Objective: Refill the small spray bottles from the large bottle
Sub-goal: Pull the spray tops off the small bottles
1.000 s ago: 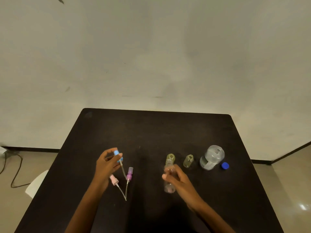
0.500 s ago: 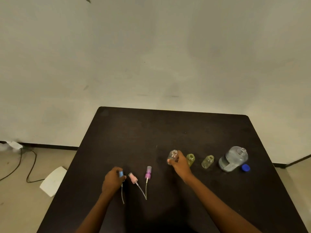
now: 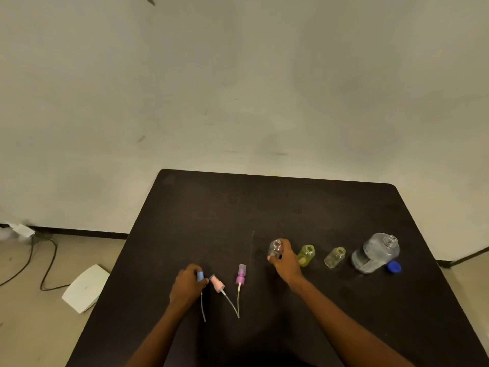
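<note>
On the black table (image 3: 264,207) my right hand (image 3: 287,259) grips a small clear spray bottle (image 3: 275,247) with its neck open, standing upright. To its right stand a yellow-green small bottle (image 3: 307,255) and a paler small bottle (image 3: 335,257), both uncapped. Further right is the large clear bottle (image 3: 375,252), uncapped, with its blue cap (image 3: 394,267) beside it. My left hand (image 3: 186,286) holds a blue spray head (image 3: 200,276) down at the table, its tube trailing toward me. A pink spray head (image 3: 217,283) and a purple one (image 3: 240,275) lie just right of it.
The table's far edge meets a pale wall. On the floor at the left lie a white flat device (image 3: 84,287) and black cables (image 3: 45,263). The table's left edge runs close to my left forearm.
My left hand has lowered the blue spray head to the table beside the other two. My right hand has carried the clear bottle away from me and stood it left of the yellow-green bottle.
</note>
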`<state>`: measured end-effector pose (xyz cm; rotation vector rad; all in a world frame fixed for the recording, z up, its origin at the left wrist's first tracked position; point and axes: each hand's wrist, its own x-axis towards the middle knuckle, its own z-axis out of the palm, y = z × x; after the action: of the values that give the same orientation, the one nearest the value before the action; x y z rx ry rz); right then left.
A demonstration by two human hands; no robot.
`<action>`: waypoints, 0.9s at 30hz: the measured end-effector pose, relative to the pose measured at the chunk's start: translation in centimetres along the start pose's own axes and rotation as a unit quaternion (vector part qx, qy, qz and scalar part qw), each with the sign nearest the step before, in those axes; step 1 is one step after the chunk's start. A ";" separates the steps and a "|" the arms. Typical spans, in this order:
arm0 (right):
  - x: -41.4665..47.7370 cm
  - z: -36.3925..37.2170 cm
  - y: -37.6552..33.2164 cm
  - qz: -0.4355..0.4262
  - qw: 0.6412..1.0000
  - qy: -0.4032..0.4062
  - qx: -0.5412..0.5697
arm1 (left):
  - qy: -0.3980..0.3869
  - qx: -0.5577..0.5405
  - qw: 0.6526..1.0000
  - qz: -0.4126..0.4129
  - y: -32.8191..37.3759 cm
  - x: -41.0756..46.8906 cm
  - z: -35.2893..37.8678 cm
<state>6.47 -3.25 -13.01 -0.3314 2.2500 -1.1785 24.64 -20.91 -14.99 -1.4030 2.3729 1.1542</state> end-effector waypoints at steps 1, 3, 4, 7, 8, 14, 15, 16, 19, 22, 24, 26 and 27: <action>0.0 0.0 0.0 0.008 1.000 -0.003 0.001 | 0.000 -0.002 1.000 -0.001 0.0 0.0 0.0; 0.2 0.1 0.1 0.023 1.000 -0.004 0.002 | 0.004 -0.010 1.000 -0.006 0.1 0.1 0.2; 0.2 0.1 0.2 0.026 1.000 -0.004 0.001 | 0.008 -0.016 1.000 -0.009 0.1 0.2 0.2; 0.1 0.1 0.6 0.030 1.000 -0.006 -0.004 | 0.021 -0.024 0.999 -0.023 0.0 0.3 0.2; 0.1 0.2 0.8 0.029 1.000 -0.005 -0.005 | 0.023 -0.027 0.999 -0.028 0.0 0.3 0.1; -0.3 0.8 3.0 0.005 0.999 0.009 -0.044 | 0.039 -0.059 0.997 -0.043 0.0 0.3 0.1; -0.6 0.8 3.0 0.005 0.999 0.007 -0.044 | 0.042 -0.065 0.996 -0.042 0.0 0.2 0.1; -1.0 0.6 2.9 0.007 0.999 0.005 -0.042 | 0.044 -0.071 0.996 -0.041 0.1 0.1 0.0; -2.1 0.0 2.6 0.016 0.999 0.004 -0.033 | 0.049 -0.079 0.995 -0.046 0.0 -0.1 -0.4; -2.6 -0.6 2.7 0.021 1.000 0.006 -0.019 | 0.059 -0.085 0.993 -0.048 -0.2 -0.3 -0.8; -3.1 -1.0 2.8 0.021 1.000 -0.003 -0.014 | 0.064 -0.087 0.993 -0.051 -0.3 -0.6 -0.9; -3.5 -1.2 2.9 0.021 1.000 -0.012 -0.011 | 0.067 -0.088 0.993 -0.050 -0.4 -0.8 -1.0; -3.6 -1.3 3.1 0.022 1.000 -0.016 -0.012 | 0.067 -0.093 0.992 -0.050 -0.5 -0.8 -1.1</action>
<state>8.77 1.08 -13.55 -0.3069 2.2349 -1.1165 25.73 -21.21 -14.08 -1.6891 2.2985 1.3232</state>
